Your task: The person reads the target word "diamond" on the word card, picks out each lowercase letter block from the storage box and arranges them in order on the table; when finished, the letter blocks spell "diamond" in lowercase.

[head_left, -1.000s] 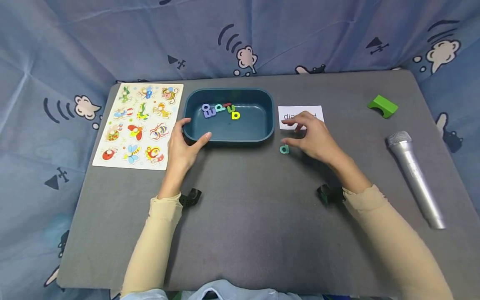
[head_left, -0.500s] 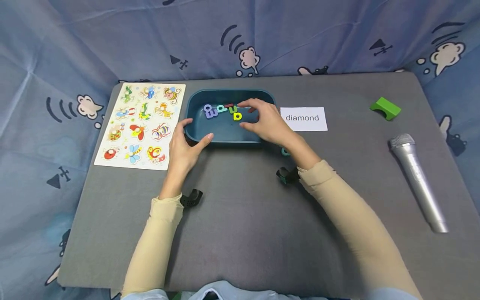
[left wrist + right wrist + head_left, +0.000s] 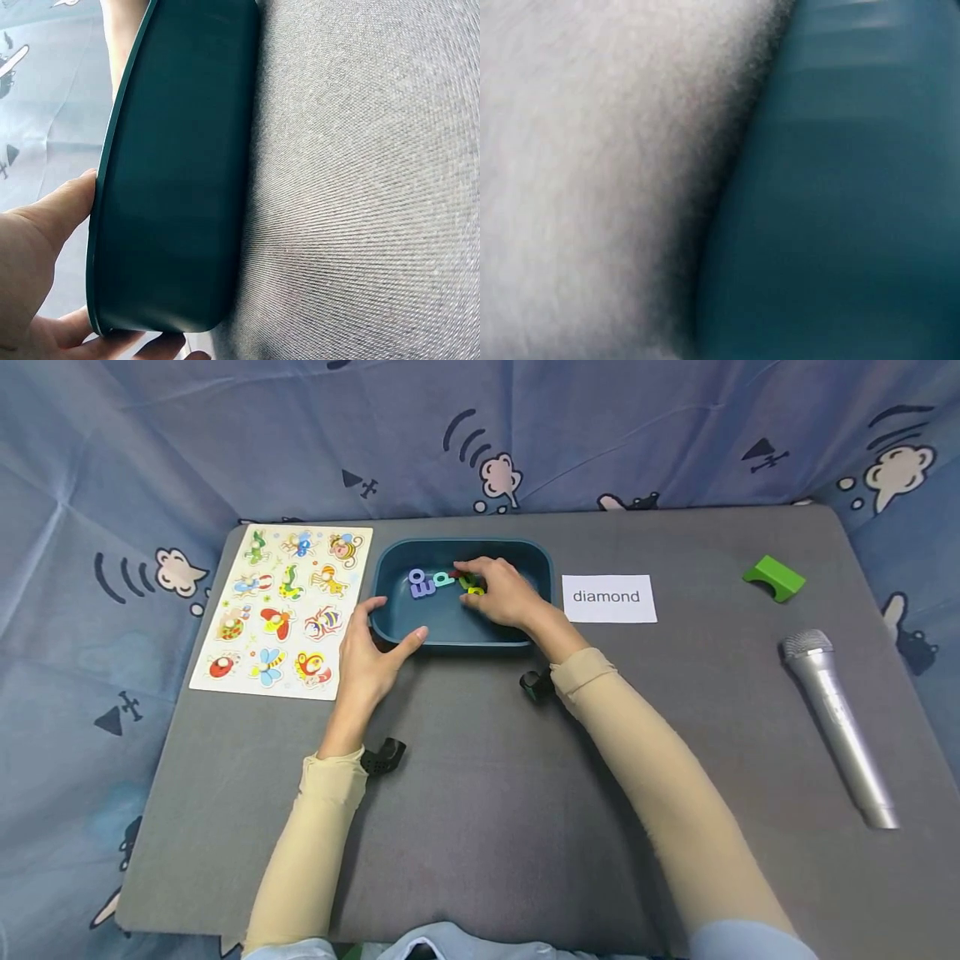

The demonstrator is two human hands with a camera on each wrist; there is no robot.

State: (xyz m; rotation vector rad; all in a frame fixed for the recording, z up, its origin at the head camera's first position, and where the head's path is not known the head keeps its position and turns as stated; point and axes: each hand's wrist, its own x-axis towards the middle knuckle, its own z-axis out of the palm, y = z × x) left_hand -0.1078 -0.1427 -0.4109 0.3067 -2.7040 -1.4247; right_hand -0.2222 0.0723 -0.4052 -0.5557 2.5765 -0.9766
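Note:
A dark teal plastic tray [image 3: 420, 631] stands on the grey table. My left hand [image 3: 367, 656] grips its near left corner; in the left wrist view the thumb [image 3: 67, 206] lies at the rim and the fingers bend round the end wall. Inside the tray, my right hand [image 3: 502, 595] reaches down over small letters, thumb and index finger apart around a yellow letter [image 3: 476, 591]. To their left lie a purple letter E [image 3: 422, 588], a lilac ring-like letter [image 3: 416, 576] and a light teal letter [image 3: 442, 578]. The right wrist view shows only the tray wall [image 3: 840, 210] and tabletop, no fingers.
Right of the tray lies a white card [image 3: 609, 610] printed "diamond". An insect picture board [image 3: 281, 643] is on the left. Farther right are a green arch block [image 3: 776, 578] and a silver microphone [image 3: 836, 722]. A patterned blue curtain [image 3: 637, 435] hangs behind the table.
My right hand has moved left from beside the card into the tray, down to the letters. The teal letter on the table is now hidden behind that arm. My left hand stays at the corner.

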